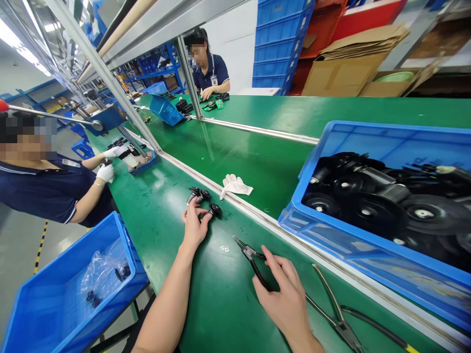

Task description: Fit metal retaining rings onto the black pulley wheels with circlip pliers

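Left hand (194,226): thumb and fingers narrow at a black part (216,211), touching it; whether it is firmly pinched I cannot tell
Black part: on the green table (217,299), just right of and nearer than a cluster of similar parts (200,195)
Right hand (285,291): closed around pliers (249,253), handles spread, tips close together and pointing far and left
Small rings (224,248): lying just left of the plier tips
Both hands at work: seemingly getting hold of one part while the pliers wait ready
Plier tips: the next move probably calls for a steady left pinch and careful lining-up with the part
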The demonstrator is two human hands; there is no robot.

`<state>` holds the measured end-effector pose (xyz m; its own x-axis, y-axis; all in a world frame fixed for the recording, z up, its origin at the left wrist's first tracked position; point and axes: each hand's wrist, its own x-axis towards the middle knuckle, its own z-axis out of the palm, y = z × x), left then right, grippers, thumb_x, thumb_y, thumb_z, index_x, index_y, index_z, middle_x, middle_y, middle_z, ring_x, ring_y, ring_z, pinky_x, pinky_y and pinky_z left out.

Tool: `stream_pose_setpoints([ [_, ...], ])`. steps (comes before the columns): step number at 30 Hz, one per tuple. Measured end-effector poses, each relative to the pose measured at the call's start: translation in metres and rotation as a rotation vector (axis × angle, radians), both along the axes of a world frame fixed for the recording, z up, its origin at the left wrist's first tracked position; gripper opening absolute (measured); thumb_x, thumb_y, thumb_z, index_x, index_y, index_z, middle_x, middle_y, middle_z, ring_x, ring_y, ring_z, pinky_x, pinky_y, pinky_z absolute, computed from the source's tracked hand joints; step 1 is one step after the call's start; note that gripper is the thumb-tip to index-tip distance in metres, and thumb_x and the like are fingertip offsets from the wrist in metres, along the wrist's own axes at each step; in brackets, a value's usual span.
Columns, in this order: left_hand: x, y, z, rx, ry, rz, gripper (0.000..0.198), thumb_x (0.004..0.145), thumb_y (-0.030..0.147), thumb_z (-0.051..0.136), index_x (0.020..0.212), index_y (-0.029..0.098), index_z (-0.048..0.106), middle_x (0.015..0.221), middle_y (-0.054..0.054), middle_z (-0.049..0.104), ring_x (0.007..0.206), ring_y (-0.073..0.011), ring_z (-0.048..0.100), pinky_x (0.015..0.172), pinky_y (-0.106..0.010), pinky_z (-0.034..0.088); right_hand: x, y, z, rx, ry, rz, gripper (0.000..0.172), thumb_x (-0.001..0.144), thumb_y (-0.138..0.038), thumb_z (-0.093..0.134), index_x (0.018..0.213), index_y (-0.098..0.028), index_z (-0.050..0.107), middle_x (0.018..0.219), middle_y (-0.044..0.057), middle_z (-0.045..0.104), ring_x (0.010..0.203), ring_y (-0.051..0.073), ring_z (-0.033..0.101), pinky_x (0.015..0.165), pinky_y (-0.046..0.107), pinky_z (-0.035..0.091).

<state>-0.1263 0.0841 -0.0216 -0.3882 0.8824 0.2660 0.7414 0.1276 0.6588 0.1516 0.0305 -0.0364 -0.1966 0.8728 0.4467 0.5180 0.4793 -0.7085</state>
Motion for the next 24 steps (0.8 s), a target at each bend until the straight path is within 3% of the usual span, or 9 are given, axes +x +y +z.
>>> stream_pose_setpoints([
  [3, 0.003, -0.004, 0.001, -0.008, -0.023, -0.113, 0.09, 0.093, 0.02, 0.071, 0.163, 0.03, 0.017, 0.112, -0.006, 0.078, 0.124, -0.0284, 0.065, 0.113, -0.055, 0.026, 0.001, 0.0, -0.002, -0.011, 0.011, 0.002, 0.065, 0.093, -0.023, 0.061, 0.156, -0.03, 0.047, 0.107, 0.007, 0.063, 0.099, 0.024, 0.063, 0.078, 0.036, 0.054],
  [7, 0.011, -0.007, 0.002, 0.008, -0.092, -0.212, 0.08, 0.092, 0.016, 0.07, 0.16, 0.033, 0.033, 0.113, -0.005, 0.077, 0.108, -0.0248, 0.07, 0.113, -0.053, 0.027, 0.001, -0.001, -0.003, -0.013, 0.043, -0.001, 0.065, 0.093, -0.021, 0.061, 0.156, -0.029, 0.048, 0.108, 0.008, 0.062, 0.098, 0.024, 0.064, 0.08, 0.037, 0.055],
  [12, 0.026, -0.012, 0.002, 0.131, -0.463, -0.41, 0.086, 0.091, 0.031, 0.078, 0.162, 0.024, 0.03, 0.098, -0.005, 0.079, 0.103, -0.0235, 0.069, 0.11, -0.046, 0.04, -0.002, -0.001, -0.002, 0.005, 0.106, -0.057, 0.067, 0.09, -0.019, 0.066, 0.155, -0.028, 0.05, 0.106, 0.008, 0.062, 0.095, 0.023, 0.064, 0.085, 0.04, 0.054],
  [15, 0.034, -0.015, 0.004, 0.119, -0.583, -0.538, 0.088, 0.089, 0.039, 0.081, 0.161, 0.021, 0.034, 0.094, -0.004, 0.078, 0.104, -0.0234, 0.069, 0.112, -0.044, 0.04, -0.003, -0.001, -0.002, 0.03, 0.112, -0.077, 0.067, 0.089, -0.017, 0.068, 0.153, -0.029, 0.052, 0.107, 0.008, 0.063, 0.095, 0.023, 0.065, 0.084, 0.039, 0.054],
  [20, 0.036, -0.02, 0.009, 0.051, -0.623, -0.551, 0.084, 0.093, 0.046, 0.076, 0.161, 0.02, 0.034, 0.099, -0.007, 0.076, 0.104, -0.0225, 0.069, 0.103, -0.039, 0.05, -0.004, 0.0, 0.0, 0.074, 0.094, -0.079, 0.067, 0.088, -0.013, 0.069, 0.151, -0.03, 0.055, 0.109, 0.009, 0.064, 0.098, 0.024, 0.065, 0.082, 0.038, 0.055],
  [24, 0.032, -0.023, 0.01, 0.044, -0.534, -0.553, 0.072, 0.099, 0.044, 0.067, 0.159, 0.021, 0.037, 0.109, -0.009, 0.074, 0.104, -0.0215, 0.07, 0.099, -0.036, 0.054, -0.005, -0.001, 0.003, 0.088, 0.072, -0.076, 0.067, 0.089, -0.012, 0.069, 0.151, -0.029, 0.055, 0.109, 0.01, 0.065, 0.096, 0.023, 0.064, 0.08, 0.037, 0.055],
])
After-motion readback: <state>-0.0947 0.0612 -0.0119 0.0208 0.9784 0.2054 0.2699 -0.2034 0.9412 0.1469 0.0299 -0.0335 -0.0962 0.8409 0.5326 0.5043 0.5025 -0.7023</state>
